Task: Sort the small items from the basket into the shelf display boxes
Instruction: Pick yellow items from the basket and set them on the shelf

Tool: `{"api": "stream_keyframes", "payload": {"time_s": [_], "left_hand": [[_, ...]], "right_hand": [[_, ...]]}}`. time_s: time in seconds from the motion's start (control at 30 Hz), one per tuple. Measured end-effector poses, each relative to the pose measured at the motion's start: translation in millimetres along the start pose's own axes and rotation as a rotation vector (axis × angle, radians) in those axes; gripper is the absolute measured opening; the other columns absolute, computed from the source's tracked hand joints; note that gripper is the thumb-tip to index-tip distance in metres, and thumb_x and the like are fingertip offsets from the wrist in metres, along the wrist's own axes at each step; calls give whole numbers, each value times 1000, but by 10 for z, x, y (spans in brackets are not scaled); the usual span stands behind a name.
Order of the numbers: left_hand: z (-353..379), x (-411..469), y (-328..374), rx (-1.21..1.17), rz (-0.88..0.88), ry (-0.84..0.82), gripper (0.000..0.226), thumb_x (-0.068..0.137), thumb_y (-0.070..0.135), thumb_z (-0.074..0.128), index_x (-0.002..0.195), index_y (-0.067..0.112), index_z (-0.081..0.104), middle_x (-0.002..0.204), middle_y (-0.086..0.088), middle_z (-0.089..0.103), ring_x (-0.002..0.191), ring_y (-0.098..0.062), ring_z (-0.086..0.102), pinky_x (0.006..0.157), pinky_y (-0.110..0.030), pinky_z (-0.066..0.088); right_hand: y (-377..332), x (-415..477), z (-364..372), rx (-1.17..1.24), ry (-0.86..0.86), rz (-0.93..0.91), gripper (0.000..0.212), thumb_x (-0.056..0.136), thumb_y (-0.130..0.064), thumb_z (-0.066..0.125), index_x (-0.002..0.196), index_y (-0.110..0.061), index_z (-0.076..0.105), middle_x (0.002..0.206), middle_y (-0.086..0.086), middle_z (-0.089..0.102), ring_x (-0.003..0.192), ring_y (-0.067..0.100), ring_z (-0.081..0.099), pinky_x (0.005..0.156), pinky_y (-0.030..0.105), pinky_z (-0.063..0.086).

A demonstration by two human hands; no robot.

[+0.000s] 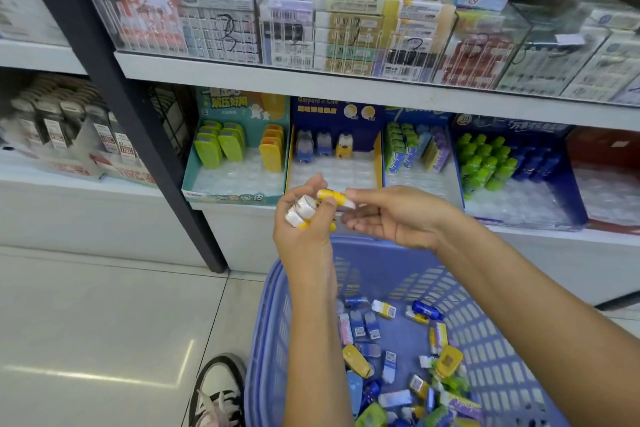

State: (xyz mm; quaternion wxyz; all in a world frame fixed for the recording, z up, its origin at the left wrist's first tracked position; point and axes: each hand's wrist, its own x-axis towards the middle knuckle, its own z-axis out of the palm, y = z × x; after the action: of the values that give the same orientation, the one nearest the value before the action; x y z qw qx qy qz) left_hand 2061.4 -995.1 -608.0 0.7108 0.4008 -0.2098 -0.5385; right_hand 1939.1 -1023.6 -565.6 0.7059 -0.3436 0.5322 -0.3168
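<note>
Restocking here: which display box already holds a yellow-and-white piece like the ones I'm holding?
The dark blue box with yellow side walls, second from the left: its back row has one yellow-and-white piece; the others show none.

Seen from my remote desk: the basket [485, 340] reads as moulded blue plastic, slotted and faintly shiny; the small items [301, 213] and the yellow-capped piece [334, 198] look like smooth, glossy plastic. The display boxes [239, 199] are printed card with a slight sheen, lined with clear dimpled plastic trays [239, 177]; the upper bins [104, 10] are transparent acrylic; the shelf edge [311, 80] is matt white, the post [104, 62] matt black, the floor tiles [104, 322] glossy.
</note>
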Motion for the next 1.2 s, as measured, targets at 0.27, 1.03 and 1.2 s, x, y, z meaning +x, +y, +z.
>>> {"api": "stream_keyframes", "payload": {"time_s": [0.27, 1.03, 1.2], "left_hand": [[-92, 71, -30, -110, -264, 5, 8, 89, 13, 64, 92, 7, 60, 74, -1, 67, 82, -19, 71, 70, -29, 58], [-154, 171, -25, -313, -449, -153, 24, 96, 12, 47, 116, 5, 57, 108, -15, 71, 103, -27, 68, 75, -33, 59], [-157, 130, 31, -230, -462, -236, 31, 95, 14, 50, 120, -4, 56, 110, -21, 69, 105, -28, 67, 72, -30, 58]], "right_hand": [[-535, 523, -333, -875, 683, -618, 19, 84, -12, 67, 103, -7, 65, 94, 5, 66, 82, 13, 59, 72, 18, 44], [-497, 679, -203, -1312, 445, -547, 34, 86, -27, 67, 117, -17, 59, 111, 4, 56, 94, 16, 52, 77, 25, 38], [-231, 173, -86, -962, -280, -310, 58, 69, -42, 75, 124, -38, 57, 115, -13, 63, 107, 2, 57, 85, 16, 45]]}}
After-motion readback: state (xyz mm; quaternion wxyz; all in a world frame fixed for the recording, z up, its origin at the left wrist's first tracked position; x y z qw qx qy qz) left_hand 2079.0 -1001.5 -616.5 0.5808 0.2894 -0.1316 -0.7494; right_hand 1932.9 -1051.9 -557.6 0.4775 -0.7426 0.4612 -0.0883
